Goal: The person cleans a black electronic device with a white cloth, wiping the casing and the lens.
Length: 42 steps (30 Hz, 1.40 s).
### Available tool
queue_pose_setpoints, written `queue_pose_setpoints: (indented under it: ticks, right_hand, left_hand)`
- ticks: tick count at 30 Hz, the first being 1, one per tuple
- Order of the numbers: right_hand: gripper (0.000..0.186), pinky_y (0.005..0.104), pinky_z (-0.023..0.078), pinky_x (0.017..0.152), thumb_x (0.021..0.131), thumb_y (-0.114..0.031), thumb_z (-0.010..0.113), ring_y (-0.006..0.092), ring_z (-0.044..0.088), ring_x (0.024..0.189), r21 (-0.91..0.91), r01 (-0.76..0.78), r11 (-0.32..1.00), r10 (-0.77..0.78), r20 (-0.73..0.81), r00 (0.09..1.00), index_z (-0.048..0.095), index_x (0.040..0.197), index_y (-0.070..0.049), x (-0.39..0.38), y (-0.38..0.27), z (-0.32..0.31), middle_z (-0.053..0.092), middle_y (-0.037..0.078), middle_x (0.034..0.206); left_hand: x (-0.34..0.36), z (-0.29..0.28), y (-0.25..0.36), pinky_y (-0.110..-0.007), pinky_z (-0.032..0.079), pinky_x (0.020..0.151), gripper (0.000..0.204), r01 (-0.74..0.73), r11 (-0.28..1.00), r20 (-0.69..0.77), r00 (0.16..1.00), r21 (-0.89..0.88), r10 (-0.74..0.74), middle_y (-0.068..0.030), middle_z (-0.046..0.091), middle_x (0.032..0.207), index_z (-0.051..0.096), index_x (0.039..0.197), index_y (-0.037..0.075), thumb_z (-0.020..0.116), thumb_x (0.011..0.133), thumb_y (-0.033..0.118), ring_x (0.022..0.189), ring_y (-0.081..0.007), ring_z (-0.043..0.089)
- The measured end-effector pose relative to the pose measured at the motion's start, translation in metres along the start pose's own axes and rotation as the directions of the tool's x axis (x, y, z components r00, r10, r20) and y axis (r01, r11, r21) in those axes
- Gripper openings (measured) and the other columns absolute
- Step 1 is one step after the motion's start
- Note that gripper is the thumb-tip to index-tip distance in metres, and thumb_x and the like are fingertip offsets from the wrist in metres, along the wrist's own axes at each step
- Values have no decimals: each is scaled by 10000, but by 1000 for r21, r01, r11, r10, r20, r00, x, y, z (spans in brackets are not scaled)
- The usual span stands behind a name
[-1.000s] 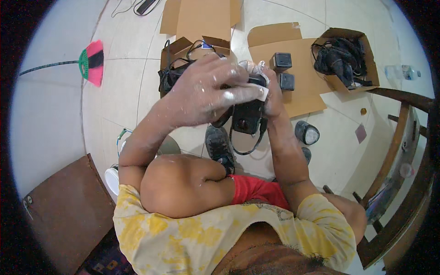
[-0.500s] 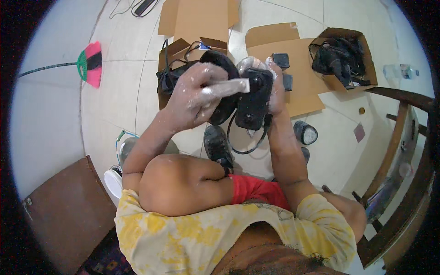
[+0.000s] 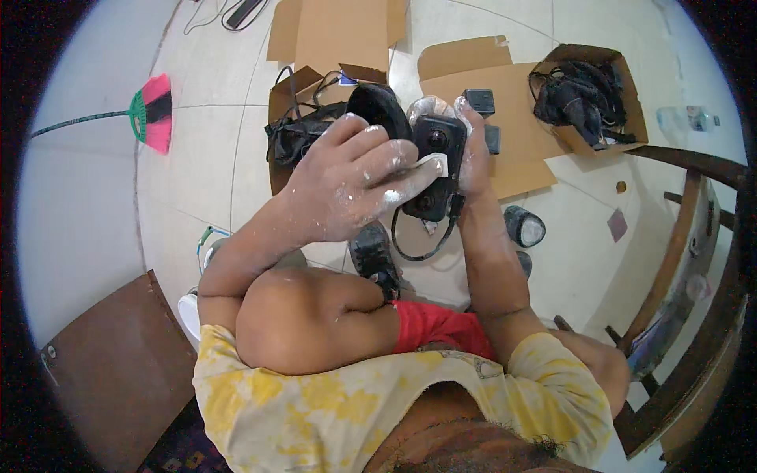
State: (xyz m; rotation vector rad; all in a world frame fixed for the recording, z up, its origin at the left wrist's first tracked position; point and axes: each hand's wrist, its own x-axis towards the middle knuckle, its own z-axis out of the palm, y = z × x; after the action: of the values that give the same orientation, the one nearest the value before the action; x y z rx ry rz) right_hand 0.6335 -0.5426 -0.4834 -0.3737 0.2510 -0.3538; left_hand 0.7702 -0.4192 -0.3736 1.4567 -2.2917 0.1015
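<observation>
My right hand [image 3: 475, 162], dusted white, is wrapped round a black device [image 3: 432, 150] with two lenses on its face and a looped cable [image 3: 418, 258] hanging below. My left hand [image 3: 347, 177], also white-speckled, pinches a small white piece [image 3: 441, 164] against that face between the lenses. A curved black padded part [image 3: 371, 102] sits just left of the device, partly hidden behind my left hand.
Cardboard boxes hold black gear [image 3: 579, 102] and straps [image 3: 292, 138]. Black blocks [image 3: 478, 101] lie on flat cardboard [image 3: 520, 173]. Around me are a pink broom [image 3: 158, 110], brown board [image 3: 110, 363], wooden frame [image 3: 678, 260], bottle [image 3: 686, 118], dark shoes [image 3: 371, 248] and dark cylinder [image 3: 527, 227].
The device has turned to show both lenses. Since half a second ago, my left hand and the white piece have moved lower, from beside the upper lens to between the lenses.
</observation>
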Motion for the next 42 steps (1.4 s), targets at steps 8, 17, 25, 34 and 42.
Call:
queue_pose_setpoints:
  ticks: [8,17,25,34,42]
  right_hand:
    - [506,346,551,820,986,-473,381,201,676,863,-34,14,999,-13,50,999,632,1115,-53,3,1,-9,686,86,981]
    - [516,335,567,780,973,-502,402,200,680,850,-22,-4,1000,5,68,998,617,1118,-56,2,0,0,684,93,974]
    - [503,333,562,777,984,-484,383,191,670,827,58,-34,998,29,85,996,613,1098,-52,0,-3,7,675,88,952]
    - [488,324,541,817,995,-453,366,174,655,879,-234,2,972,-33,-128,991,609,1090,-40,-4,3,33,664,86,983]
    - [475,317,534,817,998,-449,363,158,642,868,-269,-7,963,-16,-84,996,607,1079,-51,-1,6,21,652,69,966]
  left_hand:
    - [-9,6,-15,-337,398,671,511,1,1000,-78,997,11,0,-6,535,892,712,1181,174,645,675,166,720,-179,524]
    - [-3,3,-11,-360,410,684,593,21,992,-87,996,-128,-33,-22,525,917,693,1186,175,677,596,118,731,-203,521]
    - [-31,14,-48,-356,430,690,510,134,989,-203,968,-68,-145,-35,564,911,701,1163,187,667,674,45,768,-210,564]
    - [10,-11,-20,-393,444,788,468,-28,999,-18,999,-18,28,-35,599,1023,676,1134,197,678,667,179,895,-220,605]
    - [13,-7,-38,-400,458,843,383,21,989,-5,1000,-149,-22,-31,604,991,680,1033,173,704,661,83,928,-242,602]
